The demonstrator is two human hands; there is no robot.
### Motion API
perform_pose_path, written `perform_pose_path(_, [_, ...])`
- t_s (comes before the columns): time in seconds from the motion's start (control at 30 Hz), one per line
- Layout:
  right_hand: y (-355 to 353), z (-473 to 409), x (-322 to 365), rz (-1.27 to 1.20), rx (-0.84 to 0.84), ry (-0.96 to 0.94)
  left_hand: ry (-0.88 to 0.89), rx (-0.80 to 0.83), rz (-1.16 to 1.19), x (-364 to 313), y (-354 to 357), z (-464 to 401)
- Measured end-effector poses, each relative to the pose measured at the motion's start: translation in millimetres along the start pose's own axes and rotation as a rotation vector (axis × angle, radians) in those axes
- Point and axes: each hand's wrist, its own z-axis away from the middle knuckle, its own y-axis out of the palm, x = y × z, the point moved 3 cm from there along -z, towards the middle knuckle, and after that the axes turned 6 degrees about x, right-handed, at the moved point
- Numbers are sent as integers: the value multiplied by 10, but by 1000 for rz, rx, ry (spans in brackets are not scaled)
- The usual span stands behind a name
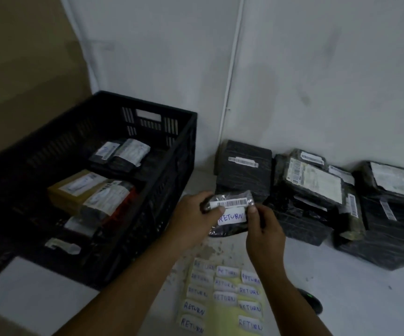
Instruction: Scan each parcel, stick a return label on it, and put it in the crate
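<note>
A small parcel (230, 200) in dark plastic wrap, with a white barcode strip, is held above the floor in front of me. My left hand (196, 218) grips its left end, thumb on top. My right hand (264, 229) presses a white label (232, 218) reading RETURN onto the parcel's face with its fingertips. The black plastic crate (171, 180) stands to the left and holds several labelled parcels. A yellow sheet (222, 297) with several more RETURN labels lies on the floor below my hands.
Several dark-wrapped parcels (317, 190) are stacked against the white wall on the right. A black scanner (311, 300) with a green light lies on the floor, partly behind my right forearm. A large brown cardboard surface (26, 81) rises behind the crate.
</note>
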Motion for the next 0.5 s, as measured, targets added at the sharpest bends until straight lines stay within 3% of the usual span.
perform_pose_path(0.27, [667, -153, 1046, -182, 145, -233, 1, -225, -3, -163, -1261, 319])
perform_pose_path(0.5, [1582, -284, 1406, -118, 240, -279, -229, -412, 48, 308, -2245, 263])
